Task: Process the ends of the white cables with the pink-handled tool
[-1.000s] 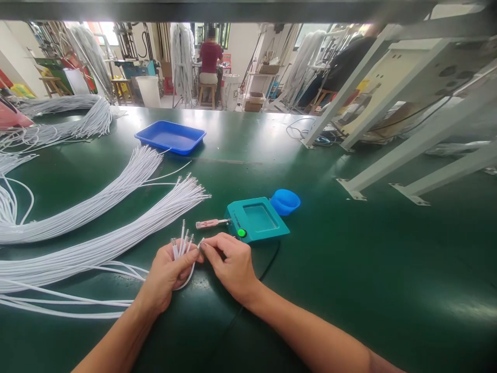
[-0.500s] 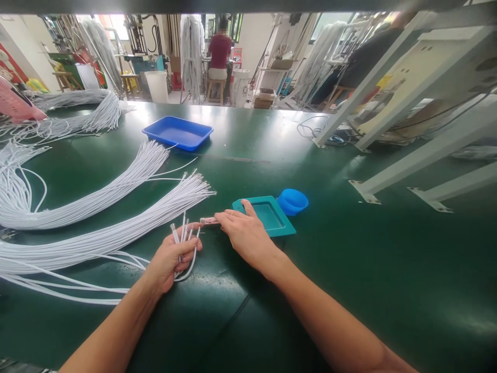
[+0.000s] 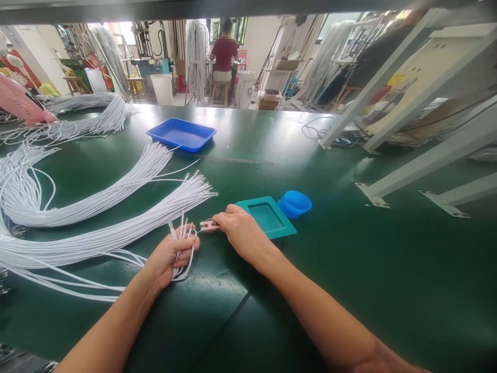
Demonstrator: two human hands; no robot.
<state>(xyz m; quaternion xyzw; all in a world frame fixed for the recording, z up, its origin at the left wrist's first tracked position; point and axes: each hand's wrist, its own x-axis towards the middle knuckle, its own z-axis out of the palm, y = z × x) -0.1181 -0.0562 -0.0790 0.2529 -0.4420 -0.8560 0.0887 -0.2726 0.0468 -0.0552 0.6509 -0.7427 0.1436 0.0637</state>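
Observation:
My left hand (image 3: pixel 169 254) is closed around several white cables (image 3: pixel 182 235), their cut ends sticking up above the fingers and one cable curving back toward the right. In my right hand (image 3: pixel 238 228) is a small pink hand tool (image 3: pixel 209 226), gripped between thumb and fingers. The tool's tip meets or nearly meets a thin wire end at the left fingertips; whether it is clamped on it I cannot tell. Just behind the right hand lies a teal tray (image 3: pixel 287 228), partly covered by it. A blue round cup (image 3: pixel 295 203) touches or sits close to the tray's far corner.
Large bundles of white cable (image 3: pixel 116 233) spread over the left of the green table (image 3: pixel 349 290). A blue tray (image 3: pixel 182 135) lies farther back. White metal legs (image 3: pixel 404 171) stand on the right. At the far left is a pink object (image 3: pixel 27 101). Beyond, a person (image 3: pixel 224 57) sits.
My right fingers have curled in around the pink tool, and more of it shows. The curved cable's end now points toward the tool's tip. The view has shifted slightly.

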